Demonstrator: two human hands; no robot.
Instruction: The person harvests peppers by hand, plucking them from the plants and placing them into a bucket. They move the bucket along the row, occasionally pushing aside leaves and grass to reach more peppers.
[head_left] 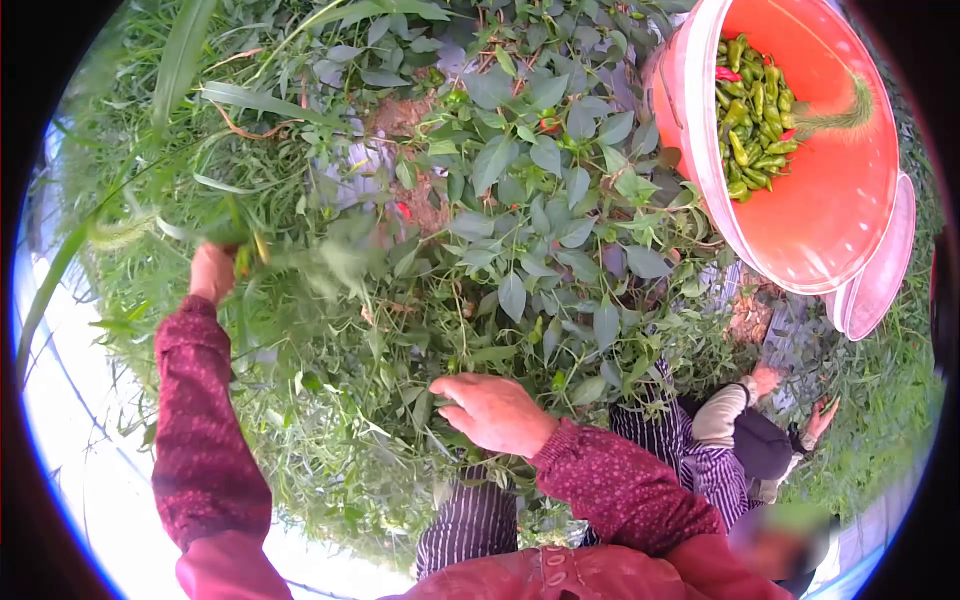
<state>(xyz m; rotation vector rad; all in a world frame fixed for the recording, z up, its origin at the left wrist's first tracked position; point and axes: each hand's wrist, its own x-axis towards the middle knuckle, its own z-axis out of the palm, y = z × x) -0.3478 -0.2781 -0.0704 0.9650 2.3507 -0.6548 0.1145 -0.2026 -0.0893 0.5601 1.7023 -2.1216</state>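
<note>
Nearest to me were my jacket point(545, 575), dark red with speckled sleeves, and my striped trousers point(468, 525), the legs pressed in among the foliage. My right grip point(495, 415) was found released, fingers loosely extended above the pepper plants point(510, 290); whether the fingertips met a leaf, I could not tell. My left grip point(212, 272), out to the left over tall grass point(265, 345), was closed on a few green peppers point(243, 262), their outline blurred.

The working surface was open ground, densely overgrown. Bare soil point(405, 117) and patches of purplish sheeting point(368, 172) showed between the stems. A bright, pale strip point(70, 470) bordered the growth at left.

To the right, another person, in part blurred, was low beside the row, one hand point(766, 380) at the leaves. Farther off at upper right, an orange-red bucket point(830, 225) sat tilted, holding a heap of picked peppers point(755, 120), mostly green with some red. A grass seed head point(840, 120) hung across its mouth. A pink container point(885, 265) stood partly hidden behind it.
</note>
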